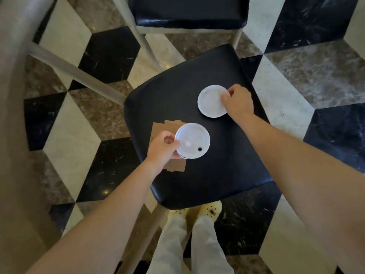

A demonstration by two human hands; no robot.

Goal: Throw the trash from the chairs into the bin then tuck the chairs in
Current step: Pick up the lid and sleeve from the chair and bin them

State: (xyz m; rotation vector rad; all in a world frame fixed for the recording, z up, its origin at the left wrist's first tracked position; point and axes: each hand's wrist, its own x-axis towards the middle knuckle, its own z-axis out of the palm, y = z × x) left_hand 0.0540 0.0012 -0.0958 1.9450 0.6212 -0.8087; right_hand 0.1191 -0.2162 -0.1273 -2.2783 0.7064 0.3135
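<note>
Black chair seat [197, 123]: two white lids, one cardboard piece, both hands engaged.
Left hand [164, 149] pinches lidded cup [192, 140] at seat's 8 o'clock, above cardboard [158, 128]; right hand [238, 101] fingers closed on flat lid [211, 100] rim at 1 o'clock.

Both forearms bare, no sleeves showing, no watch or ring visible on left hand [163, 147] or right hand [238, 102]. Legs below near edge of black chair seat [197, 175]: loose pale off-white trousers [189, 244], soft folds. Feet just under that edge: pale yellow slip-on shoes [212, 209] with rows of small dark holes; dark charm on right one.
</note>
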